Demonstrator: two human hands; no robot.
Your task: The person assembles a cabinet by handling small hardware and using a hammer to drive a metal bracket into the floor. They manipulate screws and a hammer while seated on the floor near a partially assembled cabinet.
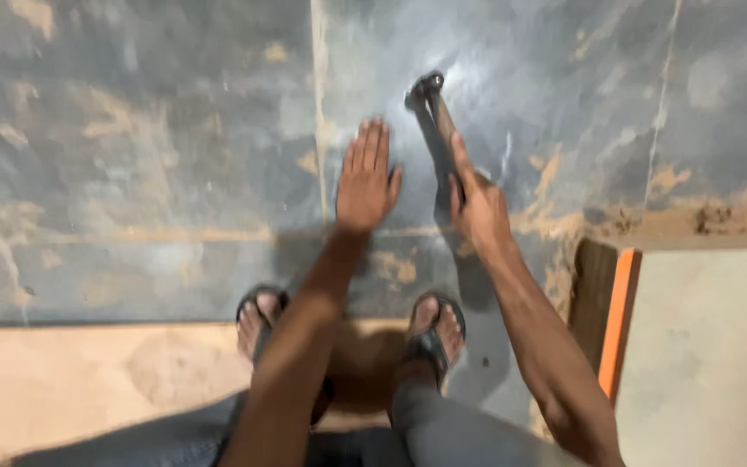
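Your left hand (367, 179) lies flat and empty, fingers spread, on the grey floor (149, 156); your right hand (477, 207) grips a hammer (432, 117) beside it.

A grey floor (157, 130), blotched with tan dust and crossed by pale seams, carries everything. A pale wooden board (88, 380) lies flat on it at the near left, and two sandalled feet (430, 333) stand at the board's far edge. An orange-edged panel (620, 320) lies at the near right.
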